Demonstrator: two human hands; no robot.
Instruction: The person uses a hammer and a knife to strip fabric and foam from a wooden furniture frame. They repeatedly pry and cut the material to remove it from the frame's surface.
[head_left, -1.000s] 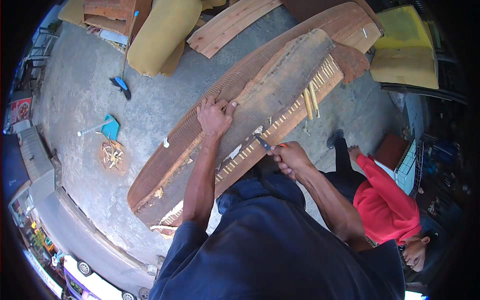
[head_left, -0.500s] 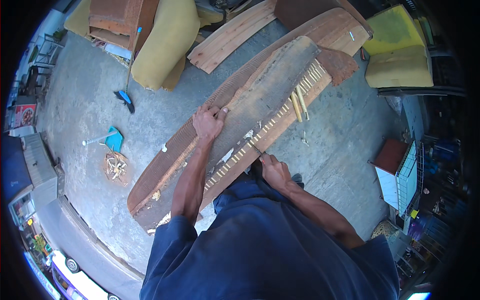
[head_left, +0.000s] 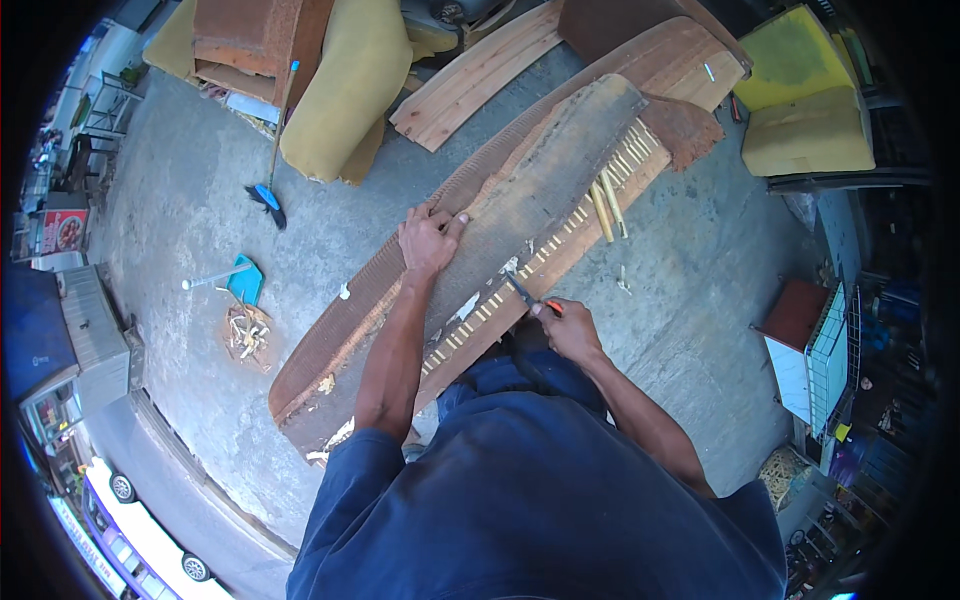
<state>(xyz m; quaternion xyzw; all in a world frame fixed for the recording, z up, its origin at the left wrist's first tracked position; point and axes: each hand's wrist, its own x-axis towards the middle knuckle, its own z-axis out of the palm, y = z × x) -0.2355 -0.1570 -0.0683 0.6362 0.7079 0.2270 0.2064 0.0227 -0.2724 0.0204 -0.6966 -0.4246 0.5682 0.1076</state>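
Note:
My left hand [head_left: 430,243] presses, fingers curled, on a long brown curved panel [head_left: 565,140] with a ridged outer edge and a worn, darker cover. My right hand [head_left: 568,332] is closed on a hand tool [head_left: 525,294] with a dark metal end and an orange-and-black handle. Its tip rests on the panel's near strip, at a row of short pale slats [head_left: 480,312] with white torn scraps beside it. Some loose pale sticks [head_left: 606,205] lie across that row farther up the panel.
A broom [head_left: 266,195], a teal dustpan [head_left: 246,283] and a scrap pile [head_left: 247,335] are on the concrete floor at left. Foam cushions [head_left: 340,90], planks [head_left: 470,75] and a yellow seat [head_left: 805,135] lie beyond. A wire rack [head_left: 830,355] stands right; a white vehicle [head_left: 150,540] is lower left.
The person in red at the right has left the view. My right hand shifted down and back up along the slat row with the tool. My left hand stays on the panel.

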